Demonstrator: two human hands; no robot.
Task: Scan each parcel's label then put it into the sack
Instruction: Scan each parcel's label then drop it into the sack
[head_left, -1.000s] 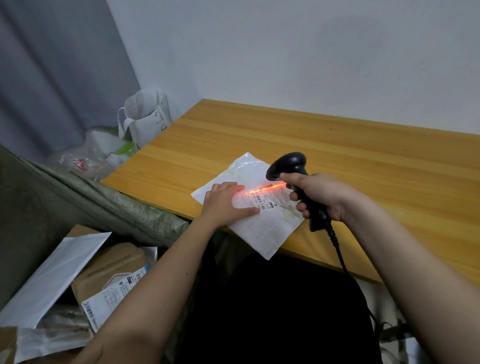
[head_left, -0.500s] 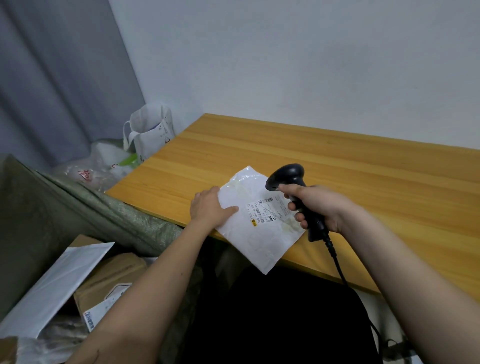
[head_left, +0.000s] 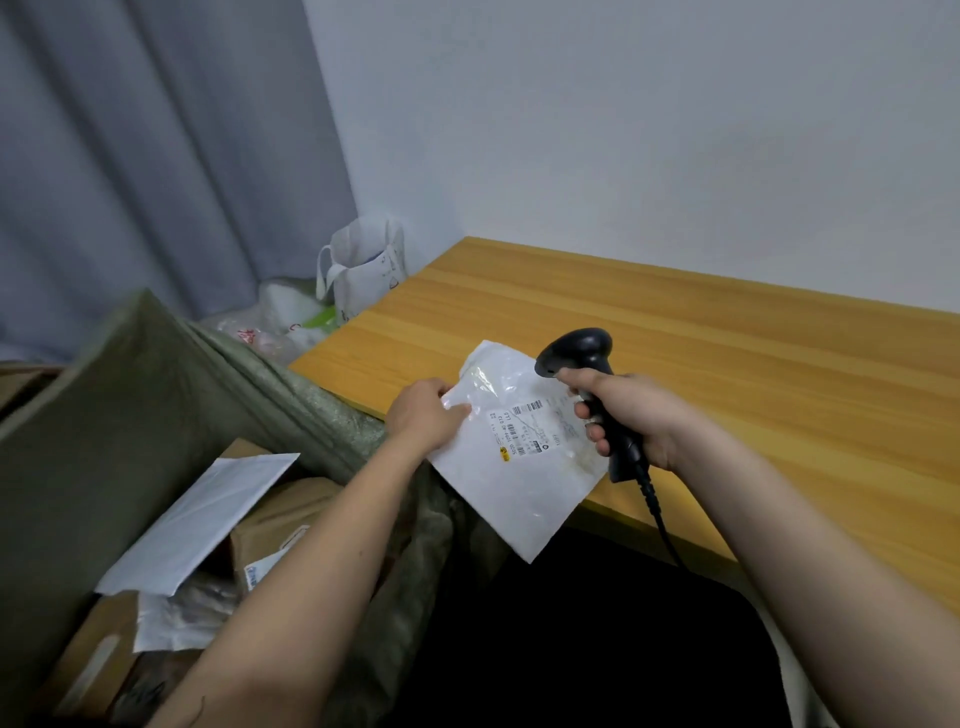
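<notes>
A flat white plastic parcel (head_left: 524, 483) with a printed label (head_left: 524, 426) hangs half over the front edge of the wooden table (head_left: 727, 353). My left hand (head_left: 423, 413) pinches the parcel's left edge, thumb on top. My right hand (head_left: 631, 413) grips the black corded scanner (head_left: 582, 353), its head above the parcel's far right corner; no red beam shows. The open green woven sack (head_left: 156, 395) stands at the left, below the table edge, with a white mailer (head_left: 208, 514) and brown boxes (head_left: 275, 530) inside.
A white tote bag (head_left: 366, 267) and clear plastic bags (head_left: 275, 322) sit on the floor by the grey curtain (head_left: 156, 156). The scanner's cable (head_left: 662, 525) drops past the table's front edge. A dark seat or cloth lies below.
The red scan line has gone out. My left hand slid from pressing on the label to the parcel's left edge and now pinches it. The parcel has shifted slightly off the table edge.
</notes>
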